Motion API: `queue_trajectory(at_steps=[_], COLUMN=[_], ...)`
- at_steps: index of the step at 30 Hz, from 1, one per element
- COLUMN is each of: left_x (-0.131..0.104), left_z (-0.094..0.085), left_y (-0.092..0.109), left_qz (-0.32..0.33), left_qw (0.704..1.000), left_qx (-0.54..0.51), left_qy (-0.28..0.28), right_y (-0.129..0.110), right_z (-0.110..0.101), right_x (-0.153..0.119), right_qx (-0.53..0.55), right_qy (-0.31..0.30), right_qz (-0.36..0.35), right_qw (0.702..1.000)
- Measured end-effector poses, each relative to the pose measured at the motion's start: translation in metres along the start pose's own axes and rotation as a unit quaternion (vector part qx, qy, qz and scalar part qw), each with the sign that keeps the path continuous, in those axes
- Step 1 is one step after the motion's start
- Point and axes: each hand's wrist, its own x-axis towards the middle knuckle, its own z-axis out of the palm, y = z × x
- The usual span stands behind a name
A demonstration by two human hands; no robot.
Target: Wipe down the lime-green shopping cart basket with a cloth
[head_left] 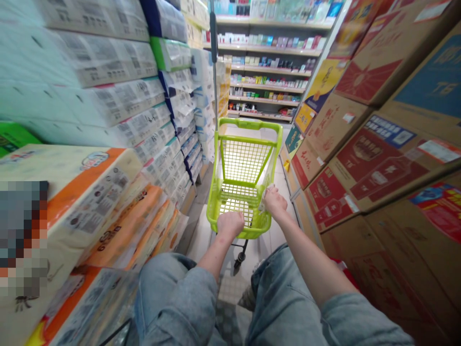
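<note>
A small lime-green plastic shopping cart (247, 139) with grid walls stands in front of my knees, a wheel showing under its near end. My left hand (230, 224) is closed in a fist at the cart's near edge, and the part under the fingers is hidden. At the cart's right side, my right hand (276, 199) is closed too. A whitish crumpled thing (264, 198) shows at its fingers; I cannot make out what it is. The cart's grid floor is visible between my hands.
Stacked tissue packs (118, 96) line the left side, with orange-and-cream packs (90, 192) close by. Cardboard cartons (382, 154) rise on the right. A thin pole (215, 81) stands at the cart's left. Shelves of small boxes (270, 62) close the aisle's far end.
</note>
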Motion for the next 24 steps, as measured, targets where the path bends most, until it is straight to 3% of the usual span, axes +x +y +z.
queue_trajectory(at_steps=[8, 11, 16, 21, 24], left_x=[0.002, 0.002, 0.001, -0.003, -0.007], left_z=[-0.002, 0.000, 0.001, -0.005, -0.009], left_y=[-0.005, -0.007, -0.008, -0.017, -0.025], left_qz=[-0.024, -0.017, 0.019, 0.149, 0.215], left_qw=[1.000, 1.000, 1.000, 0.988, 0.974], left_qx=[-0.009, -0.008, 0.003, 0.026, 0.028], left_qy=[0.013, 0.017, 0.016, 0.017, 0.066], right_y=[0.021, 0.026, 0.031, 0.038, 0.042], right_z=[0.022, 0.028, 0.027, 0.023, 0.024], right_x=[-0.082, -0.102, -0.099, -0.079, -0.070], right_qx=[-0.014, -0.008, -0.007, -0.013, 0.000], right_qy=[-0.028, -0.036, -0.029, -0.015, 0.008], right_qz=[-0.033, -0.016, -0.021, -0.027, -0.041], right_qw=[0.999, 0.999, 0.999, 0.999, 0.999])
